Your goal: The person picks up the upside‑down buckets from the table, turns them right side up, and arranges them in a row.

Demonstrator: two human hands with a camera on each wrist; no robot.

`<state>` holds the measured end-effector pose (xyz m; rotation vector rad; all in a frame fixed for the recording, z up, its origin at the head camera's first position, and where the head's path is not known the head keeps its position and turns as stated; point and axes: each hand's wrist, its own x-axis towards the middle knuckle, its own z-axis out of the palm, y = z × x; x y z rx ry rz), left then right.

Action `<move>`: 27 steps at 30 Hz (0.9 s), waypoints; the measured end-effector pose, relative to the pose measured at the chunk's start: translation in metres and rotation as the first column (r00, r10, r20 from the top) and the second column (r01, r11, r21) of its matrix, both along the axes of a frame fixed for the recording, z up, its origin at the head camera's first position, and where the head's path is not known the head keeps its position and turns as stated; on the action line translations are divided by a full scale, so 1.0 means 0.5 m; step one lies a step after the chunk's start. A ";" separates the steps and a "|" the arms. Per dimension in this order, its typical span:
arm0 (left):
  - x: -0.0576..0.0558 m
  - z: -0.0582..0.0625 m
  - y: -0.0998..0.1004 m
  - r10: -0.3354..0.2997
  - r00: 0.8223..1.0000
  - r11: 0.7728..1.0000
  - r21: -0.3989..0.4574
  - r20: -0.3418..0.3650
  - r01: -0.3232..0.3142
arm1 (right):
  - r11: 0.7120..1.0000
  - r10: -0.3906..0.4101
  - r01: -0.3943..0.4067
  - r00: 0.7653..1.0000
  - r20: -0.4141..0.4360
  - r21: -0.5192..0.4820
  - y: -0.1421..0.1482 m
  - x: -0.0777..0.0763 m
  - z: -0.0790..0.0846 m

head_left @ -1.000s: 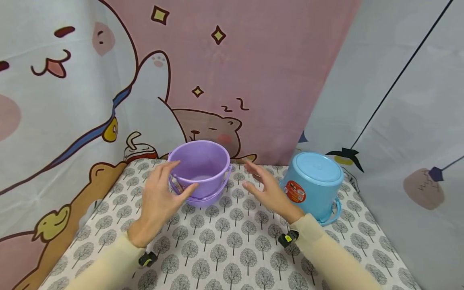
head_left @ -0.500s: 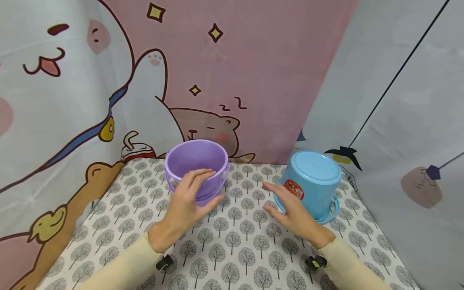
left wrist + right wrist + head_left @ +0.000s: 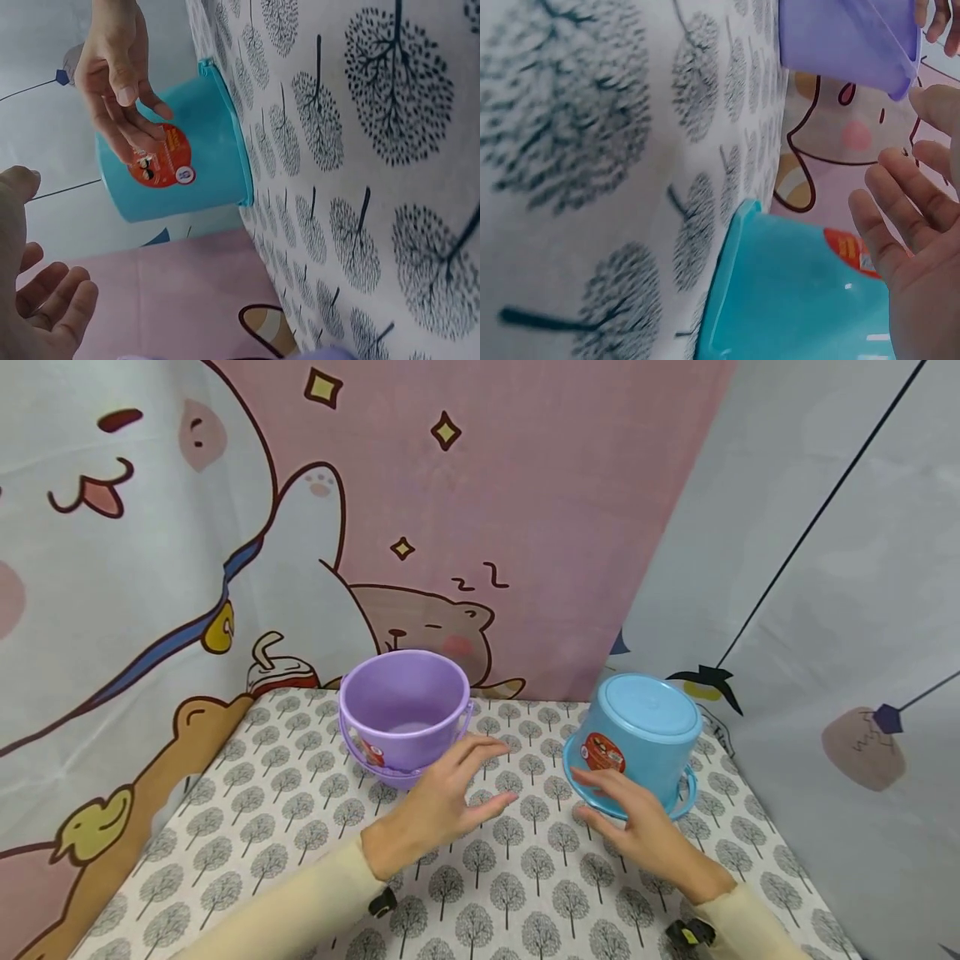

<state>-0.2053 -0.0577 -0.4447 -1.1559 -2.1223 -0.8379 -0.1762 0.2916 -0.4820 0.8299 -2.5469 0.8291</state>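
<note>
A purple bucket (image 3: pixel 405 695) stands upright on the cloth, its handle hanging down at the side. To its right a blue bucket (image 3: pixel 651 735) sits upside down, with a red oval label on its wall and its handle near the cloth. My left hand (image 3: pixel 444 802) hovers in front of the purple bucket, fingers spread from the thumb and holding nothing. My right hand (image 3: pixel 637 827) is just in front of the blue bucket, fingers relaxed and palm turned inward. In the right wrist view it appears apart from the blue bucket's wall (image 3: pixel 802 292).
A white cloth with grey trees (image 3: pixel 480 860) covers the table. Behind it hangs a pink and white cartoon curtain (image 3: pixel 540 527), and a pale curtain (image 3: pixel 840 635) closes the right side. Both wrists carry small black cameras (image 3: pixel 690 932).
Both hands have moved to the right and toward me. The left has passed from beside the purple bucket to its front right; the right now overlaps the blue bucket's front. Neither bucket has moved on the cloth.
</note>
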 end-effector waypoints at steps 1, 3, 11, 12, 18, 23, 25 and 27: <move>0.000 -0.003 0.005 0.003 1.000 1.000 -0.008 0.006 -0.003 | 1.000 -0.006 0.006 1.000 0.004 -0.001 0.004 0.002 -0.003; -0.002 -0.011 0.012 0.014 1.000 1.000 -0.020 0.012 -0.014 | 1.000 -0.005 0.005 1.000 0.003 -0.007 0.012 0.005 -0.009; -0.014 -0.036 0.031 0.031 0.992 0.997 -0.073 0.121 -0.022 | 0.998 -0.057 0.056 0.998 0.027 0.024 0.043 0.016 -0.031; -0.015 -0.039 0.033 0.030 0.989 0.996 -0.082 0.142 -0.019 | 0.997 -0.066 0.065 0.997 0.026 0.031 0.047 0.018 -0.032; -0.023 -0.049 0.050 0.028 0.980 0.990 -0.141 0.198 0.000 | 0.994 -0.096 0.094 0.995 0.022 0.055 0.073 0.023 -0.038; -0.031 -0.056 0.063 0.053 0.969 0.978 -0.208 0.242 -0.002 | 0.993 -0.107 0.105 0.993 0.046 0.051 0.099 0.027 -0.037; -0.035 -0.061 0.068 0.069 0.959 0.974 -0.228 0.276 -0.005 | 0.993 -0.114 0.112 0.993 0.043 0.049 0.111 0.028 -0.036; -0.040 -0.066 0.073 0.080 0.946 0.971 -0.240 0.314 -0.002 | 0.991 -0.125 0.123 0.992 0.027 0.049 0.125 0.028 -0.035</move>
